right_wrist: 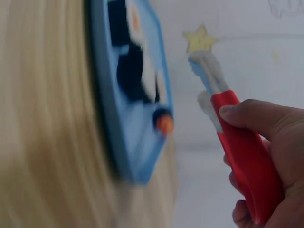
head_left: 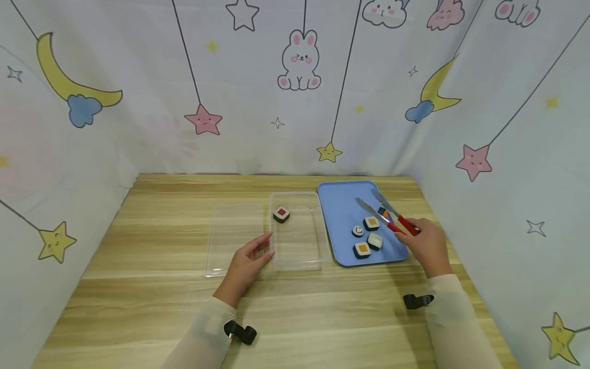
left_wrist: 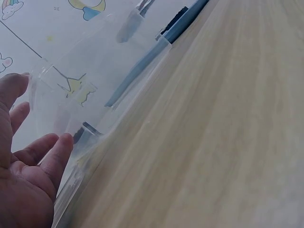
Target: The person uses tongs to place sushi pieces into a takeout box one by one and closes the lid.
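Note:
My right hand [head_left: 426,246] grips metal tongs with red handles [head_left: 408,225] above a blue tray [head_left: 338,215]. In the right wrist view, the tongs' metal tips [right_wrist: 209,71] stand apart with nothing between them. Several sushi pieces lie on the tray, among them one with a yellow centre [head_left: 361,250], a small round roll [head_left: 357,231] and an orange-topped piece [right_wrist: 164,123]. My left hand [head_left: 246,264] has its fingertips at the left wall of a clear plastic box [head_left: 299,243], fingers loosely bent. Inside the box, a red-centred sushi piece [head_left: 281,214] sits near the far left corner.
A clear lid [head_left: 232,230] lies flat left of the box, partly behind my left hand. The tray stands close along the box's right side. A patterned white curtain [head_left: 249,143] borders the wooden table [head_left: 152,246] at the back and sides.

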Tool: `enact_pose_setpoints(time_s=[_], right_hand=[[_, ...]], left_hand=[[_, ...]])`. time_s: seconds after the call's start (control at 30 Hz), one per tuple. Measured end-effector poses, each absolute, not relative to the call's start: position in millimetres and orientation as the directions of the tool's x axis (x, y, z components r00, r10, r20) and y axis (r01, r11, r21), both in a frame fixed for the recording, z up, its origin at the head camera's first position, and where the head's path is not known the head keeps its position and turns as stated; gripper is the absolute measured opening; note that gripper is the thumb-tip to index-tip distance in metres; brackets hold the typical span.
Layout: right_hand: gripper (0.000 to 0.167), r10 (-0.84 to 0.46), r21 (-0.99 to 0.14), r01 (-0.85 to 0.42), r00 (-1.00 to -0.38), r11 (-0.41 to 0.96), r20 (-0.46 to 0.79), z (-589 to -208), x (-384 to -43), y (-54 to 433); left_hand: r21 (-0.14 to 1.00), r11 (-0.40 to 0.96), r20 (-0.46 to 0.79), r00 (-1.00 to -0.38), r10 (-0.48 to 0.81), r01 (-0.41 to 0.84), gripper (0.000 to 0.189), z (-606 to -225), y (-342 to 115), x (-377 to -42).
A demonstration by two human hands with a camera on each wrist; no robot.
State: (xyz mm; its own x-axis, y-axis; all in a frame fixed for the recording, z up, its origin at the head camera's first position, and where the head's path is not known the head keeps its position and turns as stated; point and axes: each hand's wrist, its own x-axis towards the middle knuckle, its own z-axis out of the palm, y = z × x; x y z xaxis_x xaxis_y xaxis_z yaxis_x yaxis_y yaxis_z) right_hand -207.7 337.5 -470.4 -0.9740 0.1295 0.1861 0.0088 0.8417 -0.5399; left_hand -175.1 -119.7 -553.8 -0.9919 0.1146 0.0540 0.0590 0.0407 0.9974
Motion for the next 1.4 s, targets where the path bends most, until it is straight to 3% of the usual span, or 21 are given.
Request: enact_pose_setpoints(time_s=[0.3, 0.5, 1.4], right_hand=[[0.054, 0.213, -0.524, 0.119, -0.969, 0.844, 0.123, -484.9, -192.2, 377.0], [0.053, 0.192, -0.511, 0.127, -0.978, 0.85, 0.077, -486.0, -191.4, 377.5], [0.054, 0.225, -0.551, 0.134, -0.969, 0.824, 0.101, -488.5, -186.5, 375.7]], left_hand=[[0.996, 0.054, 0.067, -0.992, 0.105, 0.073, 0.051, -551.0, -122.3, -175.5], [0.996, 0.039, 0.078, -0.99, 0.116, 0.083, 0.051, -553.9, -122.2, -177.1], [0.996, 0.052, 0.06, -0.99, 0.131, 0.067, 0.053, -553.2, -119.5, -174.6]])
